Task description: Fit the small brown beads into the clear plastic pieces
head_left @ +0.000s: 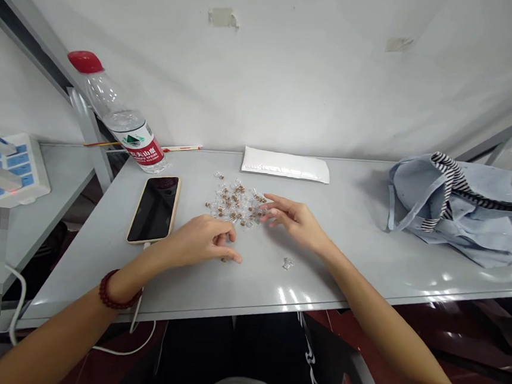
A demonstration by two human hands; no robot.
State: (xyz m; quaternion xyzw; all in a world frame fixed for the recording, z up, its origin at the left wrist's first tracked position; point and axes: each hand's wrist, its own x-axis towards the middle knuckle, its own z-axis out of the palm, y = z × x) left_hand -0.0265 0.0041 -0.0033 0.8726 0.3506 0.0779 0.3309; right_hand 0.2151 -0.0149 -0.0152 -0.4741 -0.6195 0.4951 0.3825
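Observation:
A loose pile of tiny clear glass bottles with cork stoppers (236, 202) lies on the grey table. At its right edge is my right hand (296, 222), fingers stretched out and apart, fingertips at the outermost bottles. My left hand (209, 242) hovers just in front of the pile, its index finger bent and its thumb apart, nothing visible between them. Under that thumb a small brown bit (223, 259) shows, mostly hidden by the hand. Some small clear glass pieces (288, 263) lie apart from the pile, nearer the table's front edge; no cork is visible on them.
A phone (153, 210) on a white cable lies left of the pile, with a red-capped water bottle (131, 127) behind it. Along the wall is a white padded packet (285, 165). Folded blue cloth (456, 203) sits right. A power strip (20, 168) stands far left.

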